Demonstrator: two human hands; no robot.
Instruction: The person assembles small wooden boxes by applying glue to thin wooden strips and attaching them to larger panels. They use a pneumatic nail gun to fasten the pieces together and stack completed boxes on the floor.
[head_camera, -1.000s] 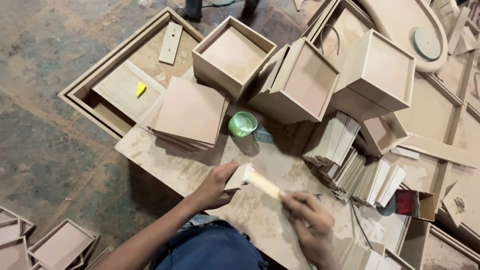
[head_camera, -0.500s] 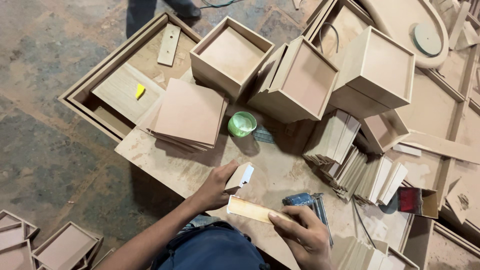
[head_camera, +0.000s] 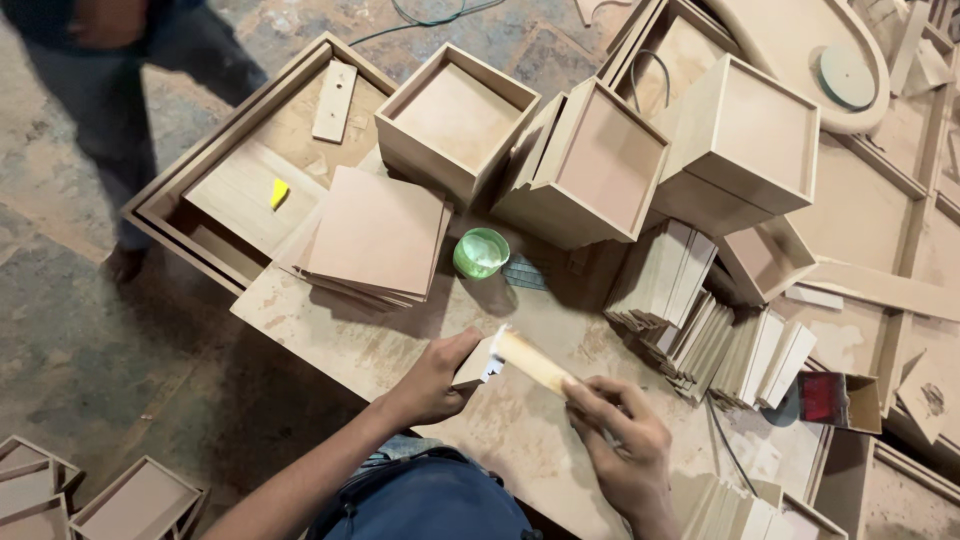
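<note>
Near the board's (head_camera: 330, 330) front edge, a small wood block (head_camera: 478, 364) is gripped by the left hand (head_camera: 432, 380); a pale strip (head_camera: 533, 362) is pinched by the right hand (head_camera: 622, 450), laid against it, below a green round tub (head_camera: 481, 252)

right hand (head_camera: 625, 440) has lifted its wooden strip (head_camera: 535, 362) back toward 11 o'clock, end meeting the small block (head_camera: 480, 362) in the left hand (head_camera: 432, 378); a bystander (head_camera: 110, 70) has stepped in at 10 o'clock.
</note>
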